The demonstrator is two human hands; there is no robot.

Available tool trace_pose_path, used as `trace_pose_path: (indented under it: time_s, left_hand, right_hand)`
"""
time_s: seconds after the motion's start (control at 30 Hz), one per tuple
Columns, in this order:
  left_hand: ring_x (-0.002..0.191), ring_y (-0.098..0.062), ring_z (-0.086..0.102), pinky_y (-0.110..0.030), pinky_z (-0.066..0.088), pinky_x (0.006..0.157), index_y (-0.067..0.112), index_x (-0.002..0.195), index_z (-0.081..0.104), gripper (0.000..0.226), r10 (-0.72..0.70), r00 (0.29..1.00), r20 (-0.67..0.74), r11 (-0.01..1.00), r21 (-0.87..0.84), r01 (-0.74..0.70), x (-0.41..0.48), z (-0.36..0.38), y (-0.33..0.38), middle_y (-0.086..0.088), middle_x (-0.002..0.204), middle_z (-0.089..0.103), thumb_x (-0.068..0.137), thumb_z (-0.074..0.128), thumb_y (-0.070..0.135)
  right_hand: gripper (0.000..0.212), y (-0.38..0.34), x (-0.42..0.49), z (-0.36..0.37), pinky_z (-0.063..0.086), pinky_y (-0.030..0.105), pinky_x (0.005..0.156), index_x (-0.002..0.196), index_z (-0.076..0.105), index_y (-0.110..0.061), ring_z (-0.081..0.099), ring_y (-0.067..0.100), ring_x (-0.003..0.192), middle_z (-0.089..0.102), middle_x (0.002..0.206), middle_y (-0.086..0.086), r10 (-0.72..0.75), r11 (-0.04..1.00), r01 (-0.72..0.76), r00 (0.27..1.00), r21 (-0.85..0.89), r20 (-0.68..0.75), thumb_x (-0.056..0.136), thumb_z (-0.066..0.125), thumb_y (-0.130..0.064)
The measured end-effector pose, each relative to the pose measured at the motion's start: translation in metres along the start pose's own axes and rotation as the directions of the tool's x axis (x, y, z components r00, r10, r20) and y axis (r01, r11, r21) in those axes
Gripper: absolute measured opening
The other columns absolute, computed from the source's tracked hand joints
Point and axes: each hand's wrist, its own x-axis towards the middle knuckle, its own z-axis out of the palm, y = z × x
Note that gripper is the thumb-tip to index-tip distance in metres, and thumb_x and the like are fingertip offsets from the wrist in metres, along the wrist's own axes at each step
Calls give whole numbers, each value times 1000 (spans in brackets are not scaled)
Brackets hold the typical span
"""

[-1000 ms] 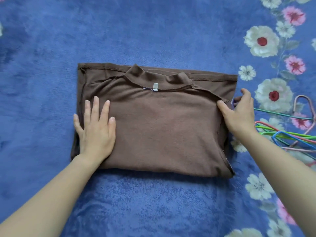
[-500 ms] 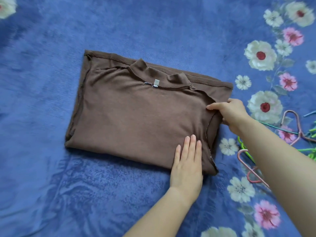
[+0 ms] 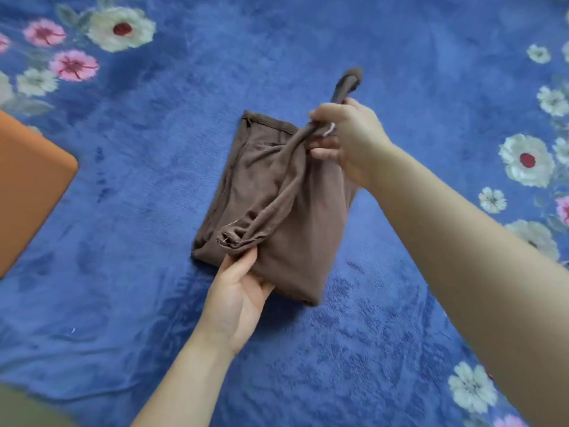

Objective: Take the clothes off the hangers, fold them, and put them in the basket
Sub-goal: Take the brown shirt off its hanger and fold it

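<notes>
Shirt (image 3: 289, 226) sits mid blanket (image 3: 123, 303), half folded; right hand (image 3: 348, 140) at 1 o'clock and left hand (image 3: 237, 294) at 6 each grip the raised edge, probably to carry that flap toward 9 evenly.

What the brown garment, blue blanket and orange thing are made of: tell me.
The brown garment: soft matte knit, likely cotton jersey; it drapes and bunches limply. The blue blanket: plush fleece, by its brushed nap. The orange object: smooth, matte, perhaps plastic or leather; blurred.
</notes>
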Motion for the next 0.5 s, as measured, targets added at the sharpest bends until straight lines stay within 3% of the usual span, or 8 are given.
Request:
trace_pose_path:
  time_s: [0.07,0.13,0.2,0.27,0.33,0.43,0.5]
  left_hand:
    - [114,-15,64,-40,45,101,23,127,58,38,13,992,-122,1000,-16,-15,8,-25,5,0,126,67,91,48,14]
    - [109,-15,66,-41,45,101,24,126,59,33,-8,974,-226,1000,-2,8,13,-50,7,0,127,66,97,46,14]
    - [106,-14,67,-40,49,95,23,127,60,32,-20,976,-217,996,79,38,15,-60,9,-1,125,67,95,52,18]
    - [106,-14,67,-39,52,91,21,126,60,34,7,983,-185,970,240,38,18,-60,13,1,120,69,92,60,24]
    - [104,-13,69,-36,54,85,22,118,65,25,102,961,-256,939,345,-8,24,-57,16,5,112,72,93,63,26]
    - [106,-15,65,-37,52,93,24,101,68,13,325,807,-493,861,506,-38,38,-64,18,3,109,70,88,69,24]
    - [112,-20,56,-35,44,101,23,106,61,26,431,711,-555,769,638,32,42,-68,20,1,112,55,82,71,23]
  right_hand:
    - [51,13,6,25,50,26,56,131,50,-17,59,18,69,58,81,2,-18,996,26,994,-84,103,83,65,-17]
    - [61,36,9,36,53,31,68,141,46,-19,59,16,76,62,85,-1,-72,930,98,994,-356,84,82,62,-19]
    - [62,61,6,30,50,30,87,146,42,-20,60,14,95,63,106,-2,-112,804,122,992,-582,53,86,57,-19]
    - [56,81,0,21,43,26,93,143,46,-21,55,15,109,59,116,-2,-184,708,149,983,-691,23,88,55,-19]
    - [51,97,-4,12,40,29,98,139,50,-19,51,18,116,57,119,0,-293,643,194,956,-741,-4,88,54,-19]
    - [48,117,-19,2,37,36,104,135,52,-15,45,21,121,52,125,3,-408,623,217,910,-751,-75,87,56,-16]
    - [50,132,-35,-4,40,38,102,135,49,-14,47,22,116,48,124,4,-397,690,168,901,-704,-174,87,61,-19]
